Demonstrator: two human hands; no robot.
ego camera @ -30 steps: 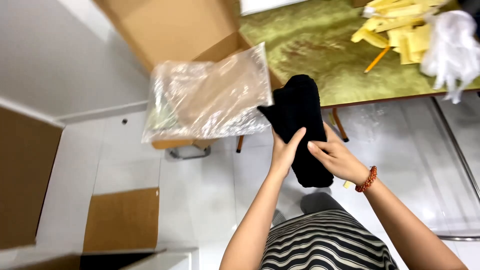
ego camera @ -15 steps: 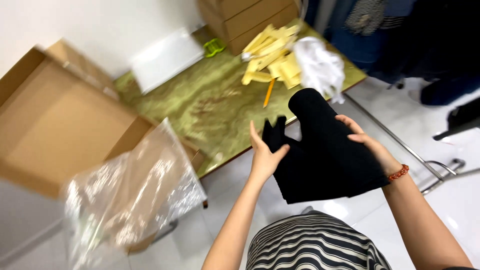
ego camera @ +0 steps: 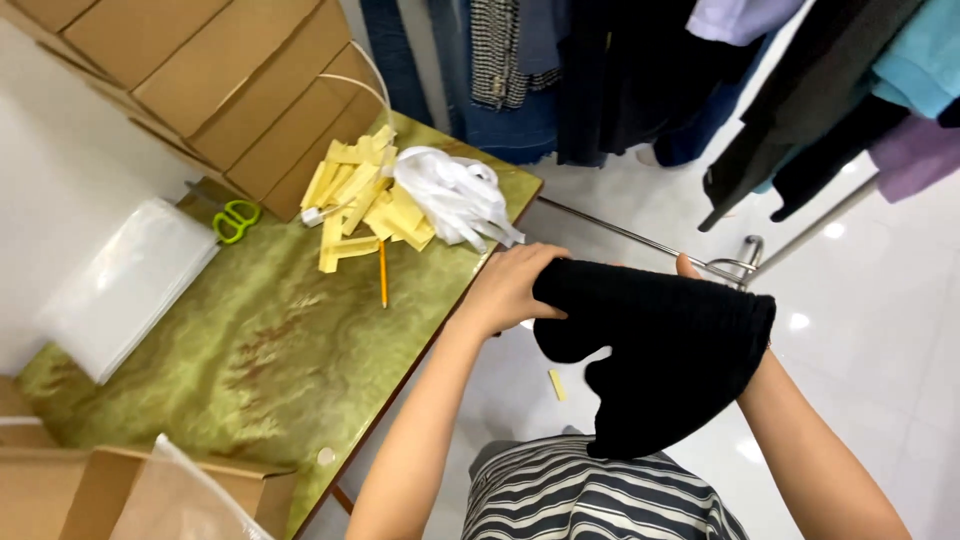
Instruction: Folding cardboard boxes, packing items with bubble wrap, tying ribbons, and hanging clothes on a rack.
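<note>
A black knitted garment is gripped closed-fingered by the left hand; the right hand is hidden beneath it, grip indeterminable.

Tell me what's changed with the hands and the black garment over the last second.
The black knit garment has swung from hanging upright to lying sideways, draped over the right hand, which is now mostly hidden. The left hand has shifted to its left end. Both hands still hold it, beside the green table.
</note>
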